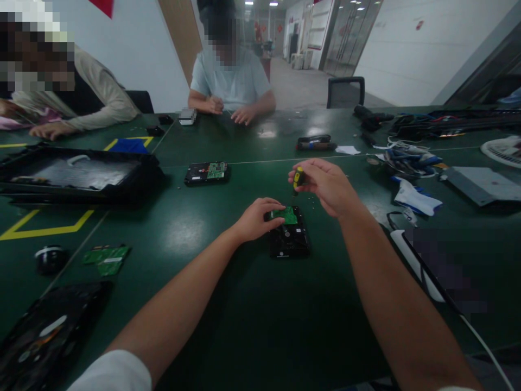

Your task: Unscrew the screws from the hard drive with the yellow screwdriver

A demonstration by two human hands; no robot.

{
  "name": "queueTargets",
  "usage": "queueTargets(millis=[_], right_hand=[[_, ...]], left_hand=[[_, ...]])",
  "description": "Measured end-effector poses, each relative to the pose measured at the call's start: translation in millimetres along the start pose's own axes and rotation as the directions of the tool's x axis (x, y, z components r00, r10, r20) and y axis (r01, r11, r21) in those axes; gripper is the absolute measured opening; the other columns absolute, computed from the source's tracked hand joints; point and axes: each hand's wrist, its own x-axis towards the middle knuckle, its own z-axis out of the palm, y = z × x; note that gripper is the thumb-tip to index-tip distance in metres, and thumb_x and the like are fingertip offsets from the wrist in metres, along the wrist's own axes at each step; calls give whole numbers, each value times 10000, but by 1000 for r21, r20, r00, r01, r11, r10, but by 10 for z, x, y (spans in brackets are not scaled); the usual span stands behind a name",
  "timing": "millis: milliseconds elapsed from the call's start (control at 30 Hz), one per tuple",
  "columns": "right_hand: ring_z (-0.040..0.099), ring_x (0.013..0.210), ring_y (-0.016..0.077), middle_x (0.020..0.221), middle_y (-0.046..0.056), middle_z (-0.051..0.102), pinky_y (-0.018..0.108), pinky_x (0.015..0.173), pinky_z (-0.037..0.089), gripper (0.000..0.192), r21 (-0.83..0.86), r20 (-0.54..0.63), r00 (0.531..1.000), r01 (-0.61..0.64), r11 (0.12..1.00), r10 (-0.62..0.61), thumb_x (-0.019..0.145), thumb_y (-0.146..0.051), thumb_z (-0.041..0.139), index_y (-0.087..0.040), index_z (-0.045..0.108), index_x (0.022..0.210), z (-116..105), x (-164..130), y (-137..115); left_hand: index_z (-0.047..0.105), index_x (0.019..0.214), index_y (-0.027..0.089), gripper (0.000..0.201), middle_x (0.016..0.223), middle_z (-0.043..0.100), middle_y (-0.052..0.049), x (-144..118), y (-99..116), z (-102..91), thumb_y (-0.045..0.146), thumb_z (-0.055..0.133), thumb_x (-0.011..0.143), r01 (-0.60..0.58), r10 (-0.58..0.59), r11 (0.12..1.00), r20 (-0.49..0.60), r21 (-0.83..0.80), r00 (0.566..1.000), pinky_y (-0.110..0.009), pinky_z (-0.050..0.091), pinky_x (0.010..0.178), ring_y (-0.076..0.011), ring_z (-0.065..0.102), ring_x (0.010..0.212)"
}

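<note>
A black hard drive (291, 241) lies flat on the green table in front of me, with a green circuit board (290, 216) at its far end. My left hand (259, 218) grips the drive from the left, its thumb and fingers resting over the board. Up and to the right of the drive, my right hand (328, 183) is closed around a short yellow-and-black screwdriver (299, 178). The screwdriver points down, and its tip is too small to make out. Several tiny screws (311, 202) are scattered on the table beside the drive.
Another hard drive (207, 172) sits farther back. At left are a black tray-like casing (81, 174), loose green boards (108, 258) and a large black drive (52, 331). Gloves (415, 196), a metal box (486, 184) and a white-edged device (419, 266) lie right. Two people sit opposite.
</note>
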Motion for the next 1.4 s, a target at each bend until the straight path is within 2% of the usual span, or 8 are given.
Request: queueTargets(millis=[233,400,667,767,900,1133,1267,1400], right_hand=[[629,763,138,871,25,724,234,597,519,232,-162,-32,997,61,985,-67,857,-426,818,-211,729,851,-24,-18,-26],[710,812,161,911,49,750,222,561,505,245,-74,-15,1000,9,997,-10,882,-413,799,-209,664,872,1,-13,-15],[715,950,190,1009,64,741,320,762,646,209,5,61,998,9,1000,-9,994,-424,678,-226,745,999,-7,-12,-14],[681,889,174,997,41,740,270,670,607,181,-130,33,998,57,990,-53,955,-392,712,-239,776,1026,-29,-18,-36],[644,801,156,909,31,739,243,612,548,151,-248,9,996,87,965,-87,916,-374,751,-228,779,893,-42,-36,-61],[703,852,181,943,71,772,277,669,585,289,-149,48,997,59,987,-53,902,-490,801,-208,740,895,-12,-26,-24],[713,955,197,1036,79,769,280,698,606,260,-61,89,995,51,997,-46,992,-460,678,-219,777,1008,-24,-6,-3],[684,887,175,997,51,752,267,677,594,186,-136,91,992,102,985,-90,969,-394,703,-229,787,992,-40,-12,-13]], left_hand=[[725,1354,285,400,1391,695,-77,-3,-1,-7,383,743,967,-2,1,1000,10,2,1000,-515,494,1152,-286,622,1299],[732,1343,290,394,1386,698,-74,5,7,-10,387,749,961,-2,2,1000,7,11,1000,-514,495,1151,-290,629,1297],[737,1338,291,387,1369,704,-78,-4,20,-10,378,754,961,-7,7,1000,-10,-5,1000,-509,500,1142,-283,639,1268],[737,1338,279,389,1372,701,-80,-8,9,-9,381,751,963,-11,11,1000,-12,-10,1000,-500,491,1154,-279,636,1271],[732,1345,291,402,1385,694,-74,-8,-17,-1,392,757,957,-2,2,1000,-4,-9,1000,-509,481,1164,-286,622,1297],[736,1343,275,395,1369,702,-86,2,-12,-3,378,756,962,-22,22,1000,-5,-6,1000,-503,492,1145,-282,638,1265],[733,1347,271,400,1379,698,-85,1,-4,-2,379,756,962,-12,12,1000,-3,-7,1000,-494,491,1146,-279,632,1277],[734,1345,269,398,1386,697,-81,-2,-12,2,376,755,963,-9,9,1000,-5,-4,1000,-494,485,1154,-279,625,1287]])
